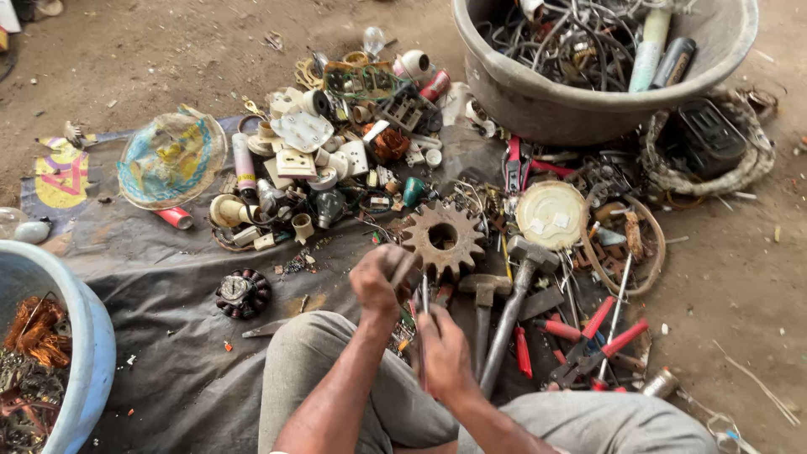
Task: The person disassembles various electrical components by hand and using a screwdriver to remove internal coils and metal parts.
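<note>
The left hand [380, 282] is gripping a small metal piece [402, 267] beside the rusty gear [443, 239]. The right hand [443, 353] is closing around what is probably a thin tool [425, 296].

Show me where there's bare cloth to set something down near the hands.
Bare grey cloth lies left of the left hand, between the blue tub, the round stator and the knee. Crowded: around the rusty gear, and right of the right hand, where hammers and red-handled pliers lie.

Two bare forearms reaching forward from between bent knees in grey trousers, left hand [382, 282] curled in a fist with knuckles up, right hand [443, 353] just below it, fingers closed, wrists near each other
</note>
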